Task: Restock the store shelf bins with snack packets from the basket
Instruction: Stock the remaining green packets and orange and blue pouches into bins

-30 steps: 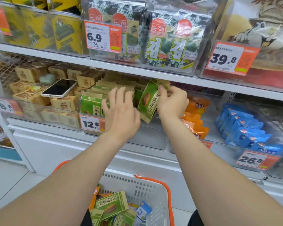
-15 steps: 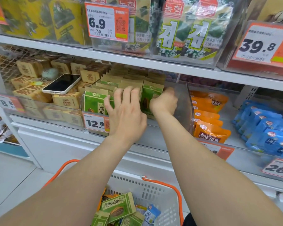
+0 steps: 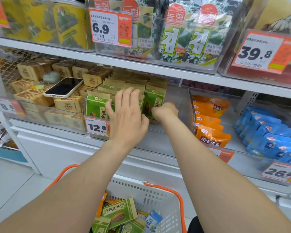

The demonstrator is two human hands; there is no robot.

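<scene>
Left hand: your left hand [image 3: 126,118] is pressing flat, fingers straight and close together, against the front of the green packet row [image 3: 97,106].
Right hand: your right hand [image 3: 165,111] is curling round the lower edge of a green packet [image 3: 154,100], holding it upright.
Packet place: it is standing at the row's right end inside the clear bin [image 3: 185,106], beside the 12.8 price tag [image 3: 97,127].
Basket: the white basket [image 3: 158,190] is sitting below your arms, carrying spare packets [image 3: 119,212].
Neighbours: a phone [image 3: 64,87] is lying on tan packets [image 3: 68,104]; orange packets [image 3: 210,125] are lying just right.
</scene>
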